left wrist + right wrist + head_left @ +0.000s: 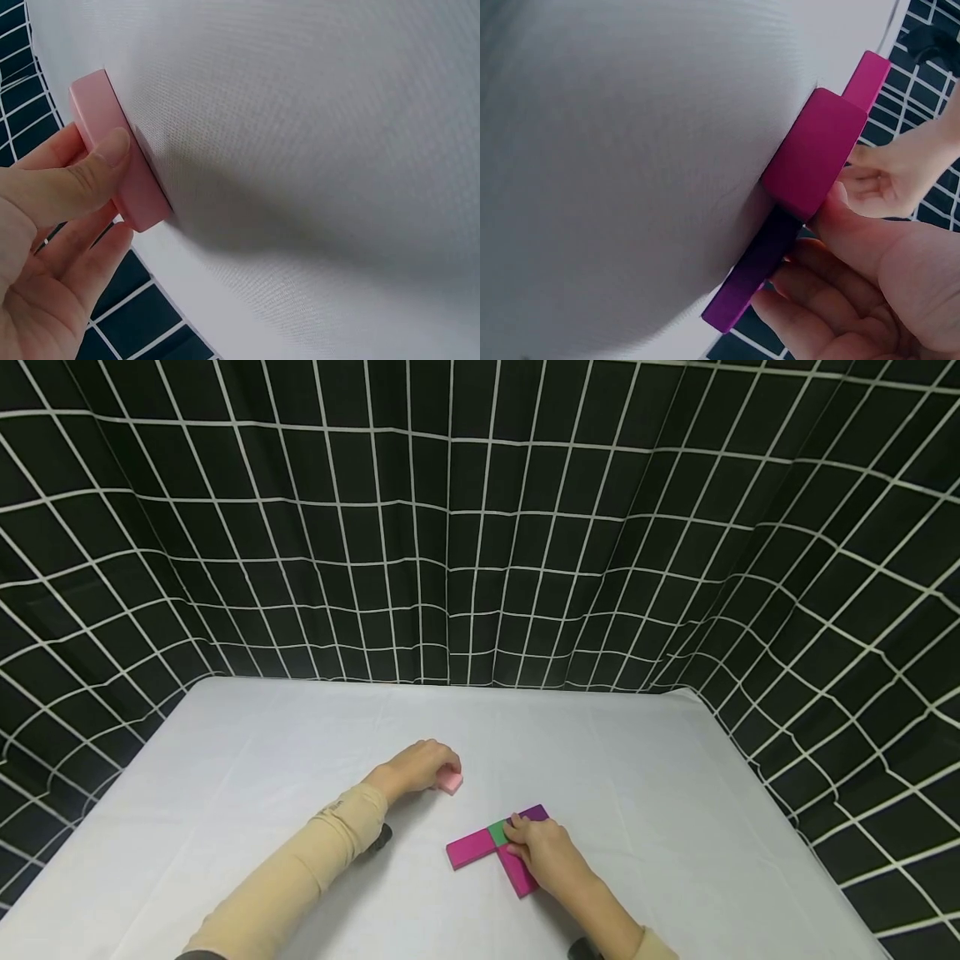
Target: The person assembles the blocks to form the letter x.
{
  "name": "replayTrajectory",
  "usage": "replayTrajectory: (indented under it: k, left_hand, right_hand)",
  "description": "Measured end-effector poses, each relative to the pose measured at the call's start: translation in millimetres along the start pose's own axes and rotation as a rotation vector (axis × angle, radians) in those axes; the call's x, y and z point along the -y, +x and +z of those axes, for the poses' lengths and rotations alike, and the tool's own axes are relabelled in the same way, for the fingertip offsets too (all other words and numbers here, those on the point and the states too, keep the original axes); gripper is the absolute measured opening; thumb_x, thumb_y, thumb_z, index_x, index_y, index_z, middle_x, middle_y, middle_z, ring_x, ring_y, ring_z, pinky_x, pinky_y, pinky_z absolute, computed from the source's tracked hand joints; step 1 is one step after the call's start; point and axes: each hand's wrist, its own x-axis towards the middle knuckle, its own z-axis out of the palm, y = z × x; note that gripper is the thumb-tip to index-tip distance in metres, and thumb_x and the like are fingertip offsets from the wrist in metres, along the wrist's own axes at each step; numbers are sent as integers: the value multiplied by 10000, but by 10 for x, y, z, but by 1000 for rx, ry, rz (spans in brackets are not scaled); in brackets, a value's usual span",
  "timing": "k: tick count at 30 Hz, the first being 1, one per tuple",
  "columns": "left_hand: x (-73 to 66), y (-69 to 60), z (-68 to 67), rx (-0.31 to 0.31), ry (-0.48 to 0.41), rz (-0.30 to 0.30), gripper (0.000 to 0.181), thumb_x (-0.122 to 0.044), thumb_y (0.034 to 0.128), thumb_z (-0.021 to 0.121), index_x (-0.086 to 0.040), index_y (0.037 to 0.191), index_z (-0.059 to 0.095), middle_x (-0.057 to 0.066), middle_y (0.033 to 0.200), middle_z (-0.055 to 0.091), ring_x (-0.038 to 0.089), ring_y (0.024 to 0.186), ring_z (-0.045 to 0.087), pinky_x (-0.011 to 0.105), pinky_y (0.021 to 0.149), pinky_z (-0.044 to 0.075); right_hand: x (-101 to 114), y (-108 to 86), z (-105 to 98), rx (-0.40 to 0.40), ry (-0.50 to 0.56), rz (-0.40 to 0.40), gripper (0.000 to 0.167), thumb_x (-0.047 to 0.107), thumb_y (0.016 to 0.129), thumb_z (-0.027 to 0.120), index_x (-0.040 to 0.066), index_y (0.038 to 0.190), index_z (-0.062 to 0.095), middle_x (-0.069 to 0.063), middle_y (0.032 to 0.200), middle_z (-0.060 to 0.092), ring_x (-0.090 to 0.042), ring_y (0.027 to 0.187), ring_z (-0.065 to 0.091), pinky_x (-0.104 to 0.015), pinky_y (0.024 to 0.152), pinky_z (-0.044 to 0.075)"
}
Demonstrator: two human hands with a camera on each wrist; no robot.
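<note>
My left hand (416,767) pinches a pale pink block (451,781) on the cloth, left of and beyond the other blocks. The left wrist view shows the thumb (112,148) on one face of that block, fingers behind it. Nearer me on the right, my right hand (551,856) holds a purple block (536,812), partly covering it. This block meets a small green block (497,832). One magenta block (470,848) extends left from the green one, and a second magenta block (517,872) points towards me, close to the right thumb.
White cloth covers the table (645,777). Black curtains (390,527) with a white grid stand behind it and along both sides. A dark device (381,837) sits under the left wrist, another (582,948) by the right wrist.
</note>
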Motion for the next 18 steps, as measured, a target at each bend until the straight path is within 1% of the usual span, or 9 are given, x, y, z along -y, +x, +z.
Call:
replayTrajectory:
  k: [7, 12, 18]
  left_hand:
    - [-4, -12, -14, -12, -8, 52, 383, 175, 684, 713, -43, 998, 737, 72, 1022, 716, 253, 997, 642, 386, 919, 499]
    - [-39, -2, -35, -3, -38, 57, 376, 166, 703, 725, -32, 1023, 735, 85, 1054, 714, 266, 1057, 636, 392, 960, 483]
    - [-66, 23, -35, 5, -28, 83, 365, 163, 710, 725, -25, 1022, 737, 88, 1053, 715, 270, 1072, 634, 385, 970, 478]
  right_hand:
    - [-9, 5, 1, 3, -1, -4, 261, 38, 804, 748, -96, 1025, 709, -265, 1064, 671, -392, 936, 675, -366, 733, 569]
    - [-7, 10, -3, 9, -5, 0, 262, 33, 803, 749, -95, 1028, 710, -267, 1064, 671, -394, 931, 676, -370, 731, 569]
    - [-12, 8, -6, 9, -1, -7, 260, 28, 802, 749, -97, 1027, 710, -272, 1060, 670, -397, 926, 677, -372, 732, 570]
